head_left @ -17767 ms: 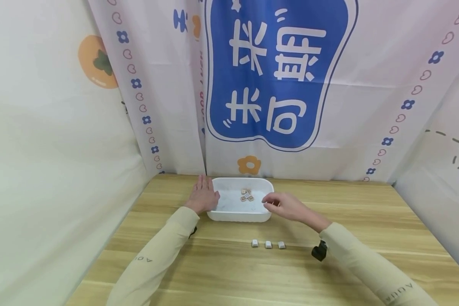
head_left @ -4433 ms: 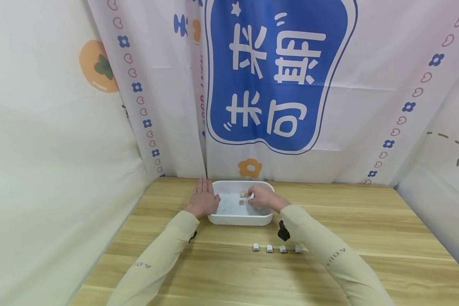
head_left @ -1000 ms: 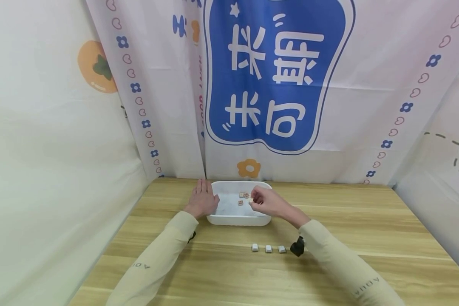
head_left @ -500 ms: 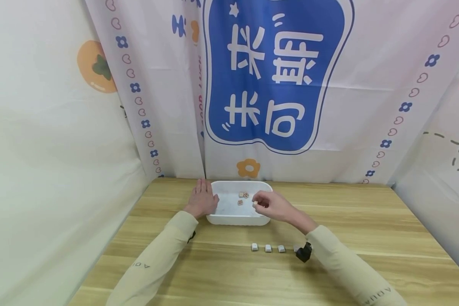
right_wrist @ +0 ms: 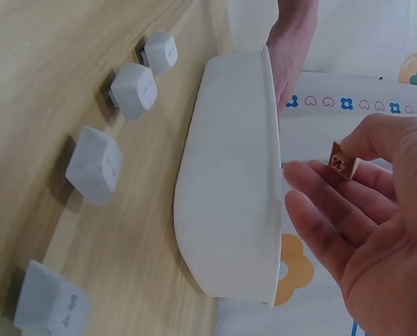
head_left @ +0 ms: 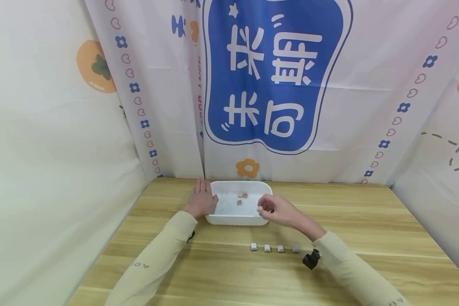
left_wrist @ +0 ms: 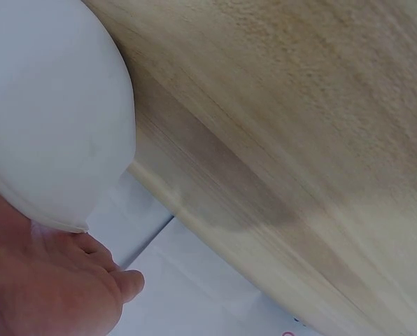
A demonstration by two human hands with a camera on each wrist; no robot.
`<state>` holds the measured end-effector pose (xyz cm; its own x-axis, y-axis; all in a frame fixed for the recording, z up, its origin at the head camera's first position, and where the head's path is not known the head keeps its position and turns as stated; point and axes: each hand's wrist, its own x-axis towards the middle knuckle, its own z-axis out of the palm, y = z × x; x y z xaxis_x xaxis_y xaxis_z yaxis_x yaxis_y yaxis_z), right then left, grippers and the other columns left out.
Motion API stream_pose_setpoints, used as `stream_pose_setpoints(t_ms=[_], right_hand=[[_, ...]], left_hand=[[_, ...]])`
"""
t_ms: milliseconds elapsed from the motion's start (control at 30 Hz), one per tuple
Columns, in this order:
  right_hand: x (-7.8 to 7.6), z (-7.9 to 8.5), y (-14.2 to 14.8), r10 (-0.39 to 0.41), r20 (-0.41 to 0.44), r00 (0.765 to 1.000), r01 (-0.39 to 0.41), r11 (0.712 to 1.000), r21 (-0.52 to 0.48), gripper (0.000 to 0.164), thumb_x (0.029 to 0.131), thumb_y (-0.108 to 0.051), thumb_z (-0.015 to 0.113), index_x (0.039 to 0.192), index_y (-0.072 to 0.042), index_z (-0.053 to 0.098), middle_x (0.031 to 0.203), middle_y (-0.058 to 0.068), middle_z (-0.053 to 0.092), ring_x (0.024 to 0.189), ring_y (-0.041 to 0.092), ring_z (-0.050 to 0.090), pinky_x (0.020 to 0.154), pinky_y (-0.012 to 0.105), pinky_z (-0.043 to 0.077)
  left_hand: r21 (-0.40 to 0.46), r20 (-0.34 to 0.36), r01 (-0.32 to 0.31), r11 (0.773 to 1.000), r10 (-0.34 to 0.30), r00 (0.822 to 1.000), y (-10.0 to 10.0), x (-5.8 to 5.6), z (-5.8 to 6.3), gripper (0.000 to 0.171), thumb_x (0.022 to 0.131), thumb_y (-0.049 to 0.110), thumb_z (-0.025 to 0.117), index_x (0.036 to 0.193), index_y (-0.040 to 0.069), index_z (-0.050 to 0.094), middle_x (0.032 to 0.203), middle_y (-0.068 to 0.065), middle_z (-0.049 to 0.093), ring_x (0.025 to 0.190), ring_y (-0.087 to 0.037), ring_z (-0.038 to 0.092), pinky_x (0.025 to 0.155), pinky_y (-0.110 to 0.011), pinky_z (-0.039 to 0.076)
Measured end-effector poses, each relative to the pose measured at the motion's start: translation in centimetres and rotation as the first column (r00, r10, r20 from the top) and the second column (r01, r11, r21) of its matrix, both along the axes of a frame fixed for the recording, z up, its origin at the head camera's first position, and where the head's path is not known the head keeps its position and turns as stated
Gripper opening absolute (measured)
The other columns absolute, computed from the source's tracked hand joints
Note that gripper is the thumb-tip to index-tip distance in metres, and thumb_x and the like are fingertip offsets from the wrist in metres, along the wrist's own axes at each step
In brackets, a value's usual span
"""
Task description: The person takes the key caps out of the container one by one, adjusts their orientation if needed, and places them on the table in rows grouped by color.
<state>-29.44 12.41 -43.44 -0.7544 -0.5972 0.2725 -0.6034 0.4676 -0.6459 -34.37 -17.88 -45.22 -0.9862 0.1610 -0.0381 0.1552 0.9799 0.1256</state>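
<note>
In the head view a white plastic tray stands at the table's back. Three small tan keycaps lie inside it. My left hand rests on its left rim with straight fingers; the left wrist view shows that hand against the white wall. At the tray's right side, my right hand pinches a keycap between thumb and index finger. The right wrist view shows this keycap, its hollow brown underside and stem visible, the other fingers of the hand loosely spread.
Several white keycaps stand in a row on the wooden table, in front of the tray. Printed marks show on the nearest keycap in the right wrist view. A printed curtain hangs behind the table.
Since the first frame, a fourth white keycap has joined the row and fewer keycaps lie in the tray. My right hand has lifted one and drawn right towards me. My left hand has stayed.
</note>
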Motion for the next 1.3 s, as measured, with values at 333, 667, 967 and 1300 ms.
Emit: stream_pose_setpoints(t_ms=[333, 667, 967, 1300], right_hand=[[1.6, 0.3, 0.4, -0.026, -0.001, 1.000, 0.026, 0.999, 0.035, 0.009, 0.093, -0.018, 0.064, 0.098, -0.012, 0.066, 0.087, -0.002, 0.069, 0.078, 0.004, 0.063, 0.067, 0.019, 0.055], [2.8, 0.0, 0.4, 0.005, -0.054, 0.999, -0.001, 0.997, 0.079, 0.008, 0.092, -0.018, 0.066, 0.099, -0.014, 0.067, 0.082, -0.008, 0.065, 0.072, 0.001, 0.058, 0.063, 0.020, 0.053], [4.4, -0.2, 0.3, 0.020, -0.028, 0.999, -0.015, 0.988, 0.156, 0.011, 0.092, -0.021, 0.066, 0.102, -0.017, 0.069, 0.087, -0.008, 0.069, 0.074, -0.001, 0.061, 0.064, 0.018, 0.052], [6.1, -1.2, -0.1, 0.061, -0.031, 0.998, -0.054, 0.983, 0.178, 0.011, 0.090, -0.019, 0.069, 0.101, -0.017, 0.070, 0.091, -0.009, 0.070, 0.076, -0.003, 0.061, 0.063, 0.016, 0.052]], left_hand=[[0.008, 0.006, 0.001, 1.000, -0.001, 1.000, 0.0, -0.1, -0.1, 0.071, 0.105, 0.039, 0.026, 0.154, -0.008, 0.006, 0.162, -0.028, -0.005, 0.152, -0.041, -0.003, 0.124, -0.051, 0.009], [0.020, 0.019, -0.004, 1.000, 0.004, 1.000, -0.1, -0.1, -0.1, 0.071, 0.105, 0.039, 0.026, 0.154, -0.007, 0.006, 0.162, -0.028, -0.007, 0.152, -0.041, -0.004, 0.124, -0.052, 0.007], [0.021, 0.012, -0.002, 1.000, 0.002, 1.000, 0.0, 0.0, 0.1, 0.071, 0.105, 0.039, 0.025, 0.154, -0.007, 0.006, 0.162, -0.028, -0.008, 0.152, -0.041, -0.005, 0.125, -0.051, 0.007], [0.024, 0.019, -0.006, 1.000, 0.006, 1.000, -0.1, -0.1, -0.1, 0.071, 0.105, 0.040, 0.026, 0.154, -0.008, 0.005, 0.162, -0.028, -0.007, 0.152, -0.041, -0.004, 0.124, -0.052, 0.008]])
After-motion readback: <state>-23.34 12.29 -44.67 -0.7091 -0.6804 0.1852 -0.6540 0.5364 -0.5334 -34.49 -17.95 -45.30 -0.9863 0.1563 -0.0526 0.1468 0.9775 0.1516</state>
